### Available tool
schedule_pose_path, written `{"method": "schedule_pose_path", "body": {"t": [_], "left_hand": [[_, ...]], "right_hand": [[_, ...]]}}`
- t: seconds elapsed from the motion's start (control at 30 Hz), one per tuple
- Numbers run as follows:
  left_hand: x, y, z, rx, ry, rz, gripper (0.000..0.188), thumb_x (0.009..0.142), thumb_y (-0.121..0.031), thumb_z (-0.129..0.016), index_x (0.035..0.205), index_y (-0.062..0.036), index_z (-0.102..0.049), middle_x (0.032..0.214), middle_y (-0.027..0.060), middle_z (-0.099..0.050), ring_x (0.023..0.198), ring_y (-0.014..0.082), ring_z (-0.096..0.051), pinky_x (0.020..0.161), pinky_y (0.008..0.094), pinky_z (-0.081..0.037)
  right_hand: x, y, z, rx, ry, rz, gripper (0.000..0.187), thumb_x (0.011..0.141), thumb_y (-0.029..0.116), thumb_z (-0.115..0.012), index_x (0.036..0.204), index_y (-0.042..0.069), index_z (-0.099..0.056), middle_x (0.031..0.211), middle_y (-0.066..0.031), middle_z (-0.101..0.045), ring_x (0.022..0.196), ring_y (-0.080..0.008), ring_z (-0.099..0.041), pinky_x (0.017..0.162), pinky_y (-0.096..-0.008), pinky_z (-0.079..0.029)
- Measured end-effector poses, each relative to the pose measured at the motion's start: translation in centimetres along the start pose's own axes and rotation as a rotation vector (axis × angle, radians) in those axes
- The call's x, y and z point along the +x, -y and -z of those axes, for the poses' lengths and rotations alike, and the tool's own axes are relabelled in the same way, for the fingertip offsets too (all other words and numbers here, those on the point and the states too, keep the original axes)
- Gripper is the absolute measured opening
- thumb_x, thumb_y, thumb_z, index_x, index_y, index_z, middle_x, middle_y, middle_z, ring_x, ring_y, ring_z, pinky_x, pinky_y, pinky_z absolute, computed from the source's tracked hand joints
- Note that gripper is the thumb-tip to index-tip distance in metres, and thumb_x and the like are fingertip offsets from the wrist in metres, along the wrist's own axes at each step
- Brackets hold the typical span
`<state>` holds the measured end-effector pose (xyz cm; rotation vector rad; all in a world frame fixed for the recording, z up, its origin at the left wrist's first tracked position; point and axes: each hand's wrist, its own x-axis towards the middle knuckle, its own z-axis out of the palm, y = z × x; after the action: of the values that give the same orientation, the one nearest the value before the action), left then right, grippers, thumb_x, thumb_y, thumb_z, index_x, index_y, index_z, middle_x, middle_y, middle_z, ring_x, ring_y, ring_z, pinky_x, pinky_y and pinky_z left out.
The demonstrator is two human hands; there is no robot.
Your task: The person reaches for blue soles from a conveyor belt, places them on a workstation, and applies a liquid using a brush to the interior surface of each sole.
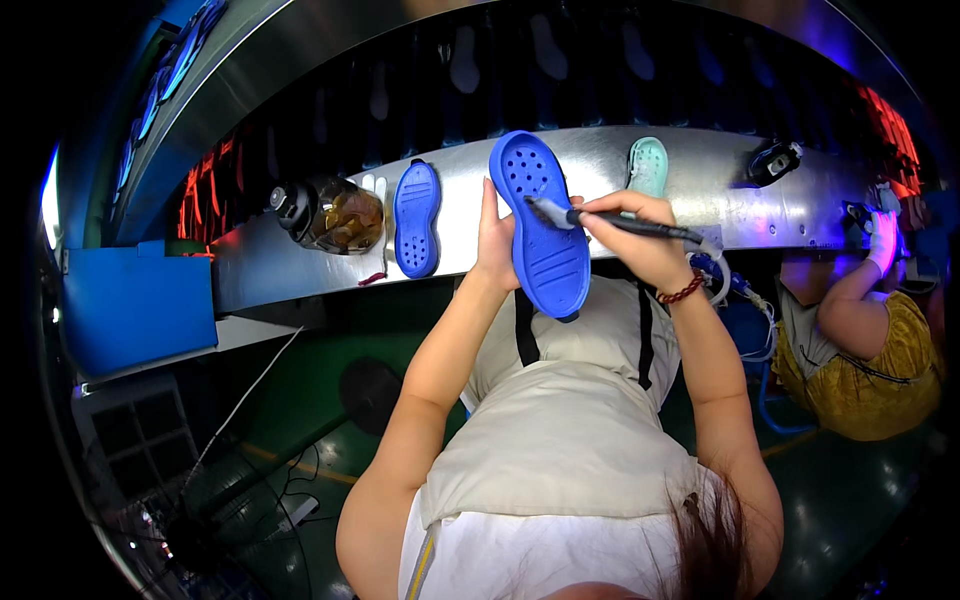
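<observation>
My left hand (494, 242) grips a blue shoe sole (557, 270) by its left edge, tilted up above the near edge of the metal bench. The sole's inner face shows, with round holes toward the far end and ridges toward the near end. In my right hand (648, 245) is a black-handled brush (640, 226), fingers closed round it, with a pale hose at its rear end. Its bristles meet the middle of the sole. A second blue sole (416, 225) lies on the bench left of my left hand. Beyond my right hand lies a mint-green sole (649, 165), partly hidden.
Left on the metal bench (460, 165) stands a clear jar (348, 217) with a black lid and brown contents. A dark object (773, 163) lies at its right. Beyond runs a dark conveyor (500, 70) carrying soles. A co-worker in yellow (870, 365) sits at right.
</observation>
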<state>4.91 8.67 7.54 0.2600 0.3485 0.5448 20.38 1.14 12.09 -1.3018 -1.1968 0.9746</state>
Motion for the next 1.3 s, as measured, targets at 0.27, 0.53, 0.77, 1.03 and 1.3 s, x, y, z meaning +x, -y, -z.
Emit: {"method": "schedule_pose_path", "body": {"t": [0.27,0.53,0.77,1.03,1.3], "left_hand": [[-0.9,-1.5,0.3,-0.071,0.068,-0.117,0.082,0.076,-0.071,-0.018,0.121,-0.0056,-0.039,0.1,0.0152,-0.054,0.099,0.0299,-0.051,0.089,0.047,-0.038],[-1.1,-1.6,-1.7,-0.09,0.15,-0.205,0.083,0.075,-0.072,-0.021,0.122,-0.006,-0.037,0.1,0.0129,-0.054,0.096,0.0273,-0.052,0.089,0.0493,-0.038],[-1.0,-2.0,-1.4,-0.086,-0.045,-0.144,0.083,0.073,-0.073,-0.025,0.123,-0.0087,-0.038,0.103,0.0138,-0.055,0.097,0.029,-0.052,0.091,0.0503,-0.035],[-1.5,-2.7,-1.6,-0.054,-0.011,-0.209,0.081,0.074,-0.072,-0.026,0.122,-0.0083,-0.039,0.099,0.0136,-0.056,0.094,0.0278,-0.053,0.091,0.05,-0.035],[-1.1,-3.1,-2.6,0.015,-0.011,-0.21,0.082,0.073,-0.073,-0.027,0.109,-0.0027,-0.047,0.098,0.0137,-0.054,0.092,0.0265,-0.053,0.087,0.0463,-0.04]], "right_hand": [[-2.4,2.5,-0.3,-0.196,0.385,0.438,0.01,0.066,0.006,-0.063,0.075,0.003,-0.061,0.07,-0.0084,-0.06,0.064,-0.0193,-0.059,0.059,-0.0285,-0.047],[-2.0,3.2,-1.4,-0.058,0.35,0.4,0.015,0.065,0.001,-0.066,0.08,0.0,-0.063,0.081,-0.0118,-0.063,0.075,-0.0214,-0.061,0.07,-0.0276,-0.047],[-2.1,1.2,-0.2,-0.107,0.277,0.245,0.021,0.072,0.003,-0.064,0.093,0.0,-0.061,0.092,-0.0109,-0.062,0.083,-0.0178,-0.06,0.076,-0.0273,-0.048],[-1.4,0.9,0.4,0.138,0.207,-0.109,0.021,0.072,0.0,-0.063,0.094,0.0,-0.061,0.092,-0.0105,-0.062,0.085,-0.0147,-0.059,0.077,-0.0254,-0.046],[-2.2,1.6,1.7,0.441,0.354,-0.143,0.02,0.071,-0.005,-0.062,0.091,-0.005,-0.06,0.093,-0.0148,-0.061,0.089,-0.0198,-0.058,0.082,-0.0294,-0.044]]}}
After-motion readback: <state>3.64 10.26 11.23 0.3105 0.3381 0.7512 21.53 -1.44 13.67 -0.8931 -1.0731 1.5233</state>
